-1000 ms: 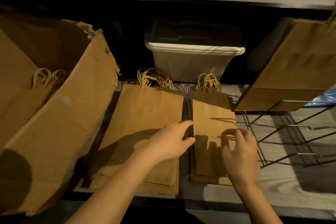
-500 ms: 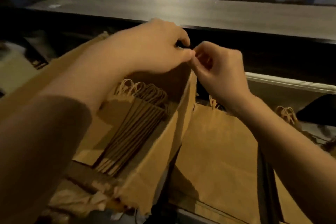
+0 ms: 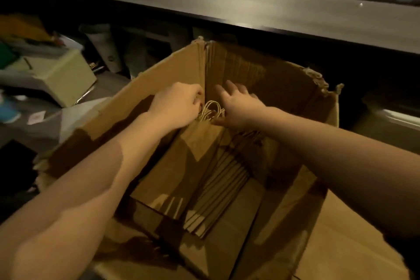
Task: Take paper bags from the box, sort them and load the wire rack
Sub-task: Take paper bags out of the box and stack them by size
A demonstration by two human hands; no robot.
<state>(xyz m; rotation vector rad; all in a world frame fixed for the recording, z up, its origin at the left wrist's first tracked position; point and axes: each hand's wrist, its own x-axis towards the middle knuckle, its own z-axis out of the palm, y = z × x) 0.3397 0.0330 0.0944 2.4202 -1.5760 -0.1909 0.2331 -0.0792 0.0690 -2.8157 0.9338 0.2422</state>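
A large open cardboard box point(image 3: 268, 75) fills the middle of the view. Inside it stands a packed row of flat brown paper bags point(image 3: 218, 191) on edge, their twisted paper handles point(image 3: 211, 110) bunched at the far end. Both my arms reach down into the box. My left hand point(image 3: 177, 107) is curled at the left of the handles, its fingers closed around the top of the bags. My right hand point(image 3: 238, 102) is on the right of the handles with fingers spread, palm against the bags. The wire rack is out of view.
A dark counter top point(image 3: 272, 11) runs across the back. A pale bin point(image 3: 66, 75) and clutter sit on the left. Another brown paper surface point(image 3: 341, 245) lies at the bottom right beside the box.
My hands left the sorted bag stacks on the shelf, passed the box's rim, and now reach deep into the box at the bag handles. The view has swung left over the box.
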